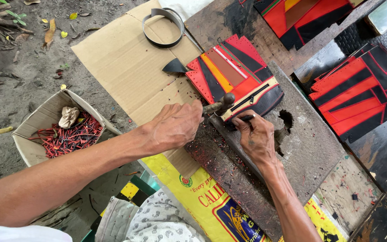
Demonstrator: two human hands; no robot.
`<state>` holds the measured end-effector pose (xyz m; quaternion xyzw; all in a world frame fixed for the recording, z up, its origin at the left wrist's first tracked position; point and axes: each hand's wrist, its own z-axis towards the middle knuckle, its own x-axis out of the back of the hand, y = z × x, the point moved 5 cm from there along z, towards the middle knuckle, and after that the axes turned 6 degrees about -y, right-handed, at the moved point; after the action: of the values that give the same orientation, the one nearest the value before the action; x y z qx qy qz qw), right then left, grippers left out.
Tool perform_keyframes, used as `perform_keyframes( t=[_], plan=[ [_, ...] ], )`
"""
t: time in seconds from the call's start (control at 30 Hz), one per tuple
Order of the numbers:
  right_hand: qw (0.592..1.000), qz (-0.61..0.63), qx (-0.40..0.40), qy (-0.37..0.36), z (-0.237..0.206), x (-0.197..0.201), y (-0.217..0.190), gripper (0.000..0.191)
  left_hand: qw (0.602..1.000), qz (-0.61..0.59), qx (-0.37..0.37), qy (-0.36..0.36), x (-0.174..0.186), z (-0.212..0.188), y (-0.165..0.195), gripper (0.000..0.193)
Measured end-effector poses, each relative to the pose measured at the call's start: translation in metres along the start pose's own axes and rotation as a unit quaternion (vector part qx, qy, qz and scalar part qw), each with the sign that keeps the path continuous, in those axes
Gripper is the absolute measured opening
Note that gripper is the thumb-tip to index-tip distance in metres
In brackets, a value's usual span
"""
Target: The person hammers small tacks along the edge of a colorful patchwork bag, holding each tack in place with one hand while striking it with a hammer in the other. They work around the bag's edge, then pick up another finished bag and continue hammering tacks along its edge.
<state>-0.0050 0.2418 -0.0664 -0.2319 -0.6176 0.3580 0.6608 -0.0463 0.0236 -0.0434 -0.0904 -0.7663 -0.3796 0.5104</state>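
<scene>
At frame centre, the left hand (175, 125) grips a wooden-handled hammer (218, 106) whose head rests over the edge of a red, black and orange stitched leather panel (234, 74). The right hand (255, 136) pins a thin dark punch (246, 118) against that panel on a worn wooden block (305, 143). At left, a cardboard box (32, 148) holds red offcuts.

Left hand (175, 125) fisted, right hand (255, 136) fingers pinched, forearms converging.

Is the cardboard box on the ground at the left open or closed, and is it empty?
Open and not empty: the cardboard box has its flaps spread, showing a heap of red scraps and a crumpled paper wad.
</scene>
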Motion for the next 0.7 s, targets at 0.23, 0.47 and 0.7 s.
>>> perform_keyframes(
  t=[0.23, 0.47, 0.7],
  plan=[
    [1.0, -0.018, 0.021, 0.008, -0.002, -0.002, -0.002, 0.01, 0.999, -0.017, -0.003, -0.04, 0.042, 0.005, 0.029, 0.025],
    [0.994, -0.054, 0.093, 0.032, -0.007, -0.004, 0.002, 0.004, 0.989, -0.048, -0.108, 0.084, 0.067, -0.009, 0.088, 0.025],
    [0.992, -0.112, 0.049, 0.034, -0.009, -0.011, 0.031, 0.011, 0.955, -0.145, -0.19, 0.175, 0.085, -0.019, 0.103, 0.029]
  ],
)
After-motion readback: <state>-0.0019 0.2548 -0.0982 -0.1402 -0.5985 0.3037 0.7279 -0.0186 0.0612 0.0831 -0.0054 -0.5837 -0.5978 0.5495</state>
